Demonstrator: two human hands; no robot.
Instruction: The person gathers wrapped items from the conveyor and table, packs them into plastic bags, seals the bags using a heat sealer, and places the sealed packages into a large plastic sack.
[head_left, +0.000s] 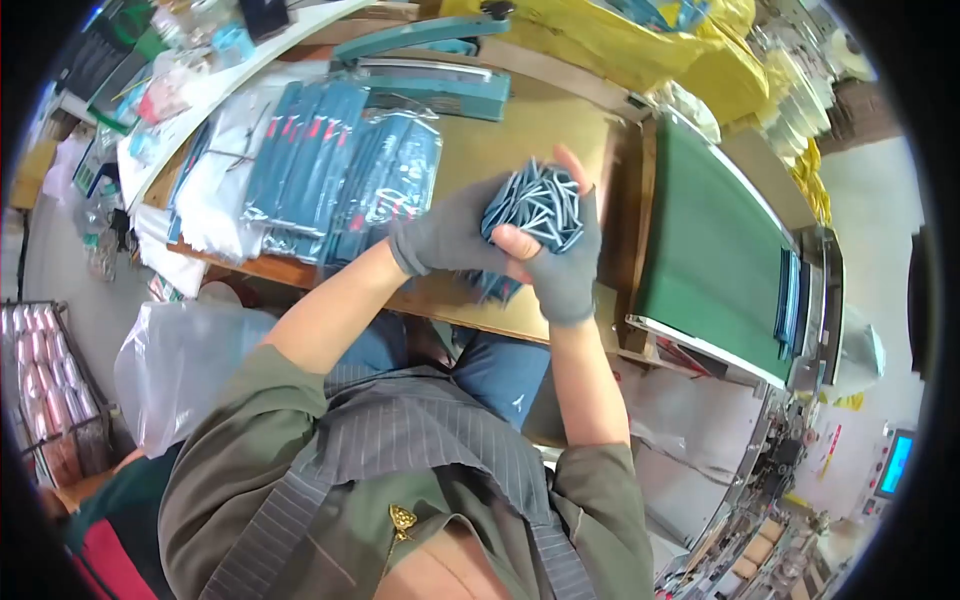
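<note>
Both my hands wear grey fingerless gloves and hold a thick bundle of slim blue packets (pixel 535 208) above the tan tabletop. The pale, narrow ends of the packets face up at me. My left hand (pixel 450 228) wraps the bundle from the left, its fingers mostly hidden behind it. My right hand (pixel 572 265) grips it from the right, with the thumb across the near side and fingertips showing at the far side. Under my hands, more blue packets (pixel 493 287) lie partly hidden at the table's near edge.
Clear bags of long blue packets with red marks (pixel 310 150) lie at the left. A teal bag sealer (pixel 440 90) stands behind them. To the right runs a green conveyor belt (pixel 700 240), with blue packets (pixel 788 300) at its far right. Yellow plastic (pixel 640 60) lies at the back.
</note>
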